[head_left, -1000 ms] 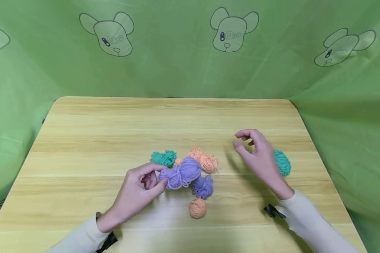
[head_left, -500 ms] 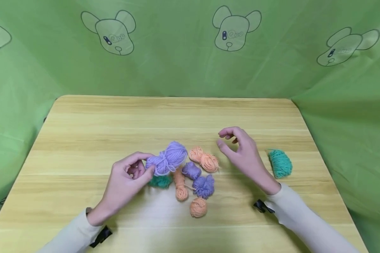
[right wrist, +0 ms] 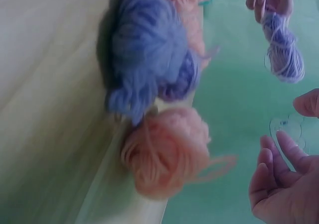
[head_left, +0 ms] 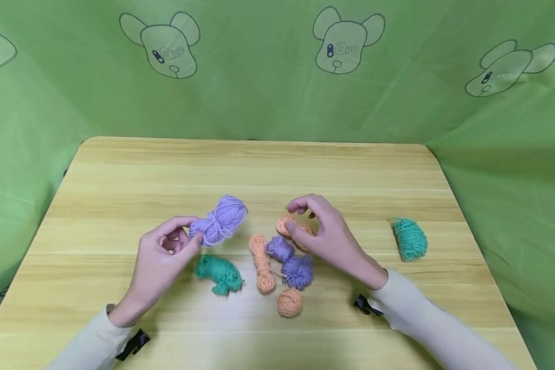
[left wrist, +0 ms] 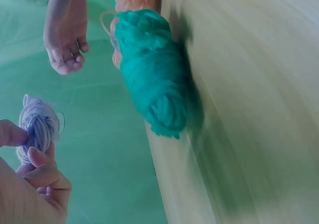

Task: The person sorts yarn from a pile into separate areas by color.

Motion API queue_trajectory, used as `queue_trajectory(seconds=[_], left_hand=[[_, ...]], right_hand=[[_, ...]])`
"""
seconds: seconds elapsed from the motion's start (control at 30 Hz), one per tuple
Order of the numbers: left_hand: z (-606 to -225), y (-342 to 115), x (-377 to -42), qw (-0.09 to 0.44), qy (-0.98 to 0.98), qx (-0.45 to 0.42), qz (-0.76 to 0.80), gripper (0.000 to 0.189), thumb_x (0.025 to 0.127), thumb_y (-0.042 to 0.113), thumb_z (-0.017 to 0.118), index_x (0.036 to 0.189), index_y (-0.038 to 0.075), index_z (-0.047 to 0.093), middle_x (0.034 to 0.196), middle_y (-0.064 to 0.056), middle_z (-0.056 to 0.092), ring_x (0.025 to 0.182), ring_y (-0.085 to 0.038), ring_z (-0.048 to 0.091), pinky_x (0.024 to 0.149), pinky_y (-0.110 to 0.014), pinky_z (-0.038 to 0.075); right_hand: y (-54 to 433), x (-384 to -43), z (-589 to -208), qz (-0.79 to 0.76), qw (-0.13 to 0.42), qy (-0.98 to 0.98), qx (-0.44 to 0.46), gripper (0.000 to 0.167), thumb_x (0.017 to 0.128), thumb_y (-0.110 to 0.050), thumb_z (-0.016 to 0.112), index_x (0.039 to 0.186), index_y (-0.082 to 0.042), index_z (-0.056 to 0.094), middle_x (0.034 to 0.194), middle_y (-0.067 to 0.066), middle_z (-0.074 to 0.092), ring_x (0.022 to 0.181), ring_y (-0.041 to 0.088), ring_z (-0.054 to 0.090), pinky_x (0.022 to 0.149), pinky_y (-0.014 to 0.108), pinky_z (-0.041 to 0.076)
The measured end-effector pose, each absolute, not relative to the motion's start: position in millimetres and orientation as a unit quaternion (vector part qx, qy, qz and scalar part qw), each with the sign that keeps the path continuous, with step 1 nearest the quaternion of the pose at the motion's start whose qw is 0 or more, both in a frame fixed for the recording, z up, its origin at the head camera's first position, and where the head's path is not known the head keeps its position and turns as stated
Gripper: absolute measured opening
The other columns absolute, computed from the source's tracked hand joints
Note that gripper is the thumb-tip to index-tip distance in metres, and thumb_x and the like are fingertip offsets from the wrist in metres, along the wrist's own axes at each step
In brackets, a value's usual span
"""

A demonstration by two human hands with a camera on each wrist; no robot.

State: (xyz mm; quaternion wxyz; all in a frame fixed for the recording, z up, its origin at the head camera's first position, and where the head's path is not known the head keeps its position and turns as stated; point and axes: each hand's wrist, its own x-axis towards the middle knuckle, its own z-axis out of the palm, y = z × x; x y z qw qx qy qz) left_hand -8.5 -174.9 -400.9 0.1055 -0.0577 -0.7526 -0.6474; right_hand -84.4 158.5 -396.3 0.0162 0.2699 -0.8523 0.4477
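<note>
My left hand (head_left: 164,262) pinches one end of a light purple yarn skein (head_left: 222,218), tied in the middle, and holds it above the table. In the left wrist view the same purple skein (left wrist: 39,127) sits between thumb and fingers. Below it lies a green yarn bundle (head_left: 219,273). My right hand (head_left: 328,234) has loosely bent fingers with nothing between them, over a peach skein (head_left: 284,224) that it partly covers. Beside that lie a darker purple skein (head_left: 298,271), a long peach skein (head_left: 261,264) and a round peach ball (head_left: 290,302).
A green yarn skein (head_left: 410,239) lies apart at the right of the wooden table (head_left: 166,169). Green curtains (head_left: 259,92) with printed animal heads hang behind and beside the table. A loose peach strand runs between the long peach skein and the darker purple one.
My left hand has carried the light purple skein left and away from the pile, uncovering yarn beneath. The left green bundle now lies nearer the front. My right hand has moved left over the peach skein.
</note>
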Motion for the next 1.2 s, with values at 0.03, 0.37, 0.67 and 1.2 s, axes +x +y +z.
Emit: queue_trajectory(seconds=[0.03,0.37,0.67,1.2], left_hand=[[-401.3,-176.5,-8.4,0.107,-0.753,-0.053,-0.648,0.027,0.092,-0.015,0.075,0.116,-0.003,0.078,0.075,-0.009,0.060,0.061,-0.013,0.050,0.049,-0.021,0.041],[-406.9,-195.5,-9.0,0.121,-0.759,-0.009,-0.640,0.025,0.093,-0.014,0.074,0.117,-0.008,0.076,0.077,-0.010,0.066,0.061,-0.013,0.055,0.050,-0.019,0.046],[-413.1,-209.1,-10.7,0.129,-0.750,0.026,-0.649,0.023,0.095,-0.012,0.075,0.118,-0.011,0.074,0.077,-0.009,0.067,0.060,-0.011,0.057,0.047,-0.017,0.044],[-427.9,-239.8,-5.7,0.138,-0.781,0.109,-0.599,0.021,0.096,-0.006,0.077,0.117,-0.008,0.075,0.085,-0.005,0.071,0.063,-0.010,0.060,0.048,-0.018,0.048]], right_hand=[[156.1,-82.8,-396.8,0.448,0.014,-0.850,0.276,0.032,0.096,-0.019,0.083,0.125,-0.012,0.071,0.120,-0.002,0.071,0.112,0.022,0.063,0.093,0.054,0.053],[134.4,-71.2,-402.3,0.436,0.012,-0.831,0.344,0.036,0.094,-0.017,0.086,0.126,-0.010,0.070,0.120,0.002,0.071,0.113,0.023,0.063,0.094,0.048,0.055],[121.9,-62.0,-406.6,0.425,-0.024,-0.835,0.349,0.040,0.093,-0.026,0.088,0.126,-0.013,0.070,0.119,-0.001,0.069,0.108,0.025,0.061,0.086,0.045,0.055],[99.8,-52.8,-407.3,0.373,-0.086,-0.846,0.371,0.046,0.093,-0.039,0.088,0.128,-0.016,0.070,0.123,-0.003,0.070,0.112,0.017,0.058,0.094,0.036,0.050]])
